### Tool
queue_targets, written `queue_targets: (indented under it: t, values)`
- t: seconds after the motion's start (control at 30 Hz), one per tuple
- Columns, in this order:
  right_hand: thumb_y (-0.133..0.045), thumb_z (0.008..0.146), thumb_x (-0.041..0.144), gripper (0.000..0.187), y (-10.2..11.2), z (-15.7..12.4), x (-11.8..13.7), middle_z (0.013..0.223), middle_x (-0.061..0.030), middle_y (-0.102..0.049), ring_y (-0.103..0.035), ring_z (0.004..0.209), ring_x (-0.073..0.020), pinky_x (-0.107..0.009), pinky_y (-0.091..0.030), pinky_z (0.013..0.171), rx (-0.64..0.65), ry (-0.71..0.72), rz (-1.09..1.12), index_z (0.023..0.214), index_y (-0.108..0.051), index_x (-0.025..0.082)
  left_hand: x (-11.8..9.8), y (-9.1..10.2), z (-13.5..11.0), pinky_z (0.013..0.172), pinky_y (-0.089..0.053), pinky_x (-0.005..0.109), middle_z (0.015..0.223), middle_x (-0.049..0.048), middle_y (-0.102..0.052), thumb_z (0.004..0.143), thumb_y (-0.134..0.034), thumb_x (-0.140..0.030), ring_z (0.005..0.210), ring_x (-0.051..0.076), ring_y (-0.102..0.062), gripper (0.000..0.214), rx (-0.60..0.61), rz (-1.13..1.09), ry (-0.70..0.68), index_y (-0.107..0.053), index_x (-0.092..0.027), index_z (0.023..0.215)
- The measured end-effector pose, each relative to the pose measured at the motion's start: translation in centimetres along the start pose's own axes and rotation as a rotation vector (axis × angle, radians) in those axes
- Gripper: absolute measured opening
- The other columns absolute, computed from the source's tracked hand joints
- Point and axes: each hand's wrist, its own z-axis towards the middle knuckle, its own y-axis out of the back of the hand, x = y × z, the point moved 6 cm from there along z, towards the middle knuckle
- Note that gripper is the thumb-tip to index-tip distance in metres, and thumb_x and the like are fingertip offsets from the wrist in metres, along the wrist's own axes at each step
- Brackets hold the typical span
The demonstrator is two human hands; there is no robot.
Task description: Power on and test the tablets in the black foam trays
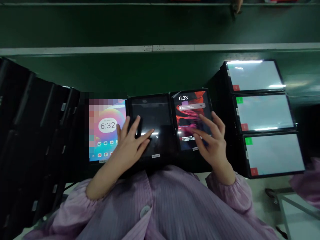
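Note:
Three tablets lie side by side in front of me. My left hand (131,141) reaches over the middle tablet (155,113), whose screen is dark, with fingers spread and the index fingertip at the glass. Part of that hand covers the edge of the left tablet (107,113), lit with a colourful home screen reading 6:32. Over the right tablet (188,120), showing a red and black lock screen at 6:33, my right hand (211,140) hovers or touches with fingers apart; contact is hard to tell. Neither hand grips anything.
Several tablets with white screens and red and green corner squares, such as this tablet (265,111), stand in a column at right. Dark stacked devices (37,133) fill the left side. A pale rail (112,49) crosses the green surface. A cart (297,206) sits lower right.

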Motion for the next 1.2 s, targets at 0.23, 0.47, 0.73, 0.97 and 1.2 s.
queue_targets:
  t: [0.23,0.47,0.73,0.97,1.2]
  values:
    - [-0.065,0.103,0.025,0.026,2.5,-2.5,-1.9,0.147,-0.0059,-0.071,-0.056,0.149,-0.0386,-0.068,-0.052,0.120,-0.126,-0.106,-0.088,0.120,-0.083,0.034,-1.2,0.6,1.4,0.131,-0.018,0.080,0.175,0.0091,-0.045,0.107,-0.050,-0.034,0.167,0.046,-0.025,0.041,-0.012,-0.005,-0.041,-0.079,-0.034,0.136]
    - [-0.062,0.104,0.024,0.025,1.0,-1.7,-1.2,0.141,-0.0073,-0.075,-0.064,0.142,-0.0353,-0.063,-0.061,0.113,-0.116,-0.096,-0.022,0.115,-0.083,0.031,-0.5,1.4,7.7,0.135,-0.020,0.069,0.161,0.0080,-0.061,0.106,-0.050,-0.041,0.163,0.038,-0.038,0.040,-0.041,-0.047,-0.047,-0.079,-0.032,0.133]
    - [-0.064,0.103,0.017,0.024,3.1,-2.1,-2.2,0.133,-0.0106,-0.078,-0.073,0.130,-0.0313,-0.054,-0.067,0.106,-0.195,-0.135,-0.015,0.116,-0.082,0.026,-2.1,-2.6,19.5,0.120,-0.048,0.048,0.145,0.0159,-0.071,0.092,-0.066,-0.035,0.137,0.037,-0.065,0.058,0.345,-0.012,0.061,-0.070,-0.014,0.146]
    - [-0.069,0.097,0.015,0.027,4.9,-5.7,-4.2,0.134,-0.0083,-0.078,-0.069,0.134,-0.0332,-0.056,-0.062,0.109,-0.182,-0.145,-0.035,0.114,-0.083,0.030,-1.3,-3.3,20.8,0.102,-0.056,0.043,0.125,0.0130,-0.080,0.084,-0.072,-0.033,0.115,0.036,-0.073,0.038,0.297,-0.061,0.225,-0.082,-0.020,0.118]
    - [-0.067,0.102,0.025,0.022,1.9,-4.9,-4.0,0.155,-0.0043,-0.068,-0.045,0.160,-0.0383,-0.067,-0.045,0.127,0.046,-0.025,-0.015,0.109,-0.086,0.032,-2.5,-2.7,20.4,0.093,-0.056,0.039,0.116,0.0141,-0.079,0.083,-0.066,-0.033,0.107,0.035,-0.073,0.034,0.321,0.044,0.219,-0.077,-0.017,0.110]
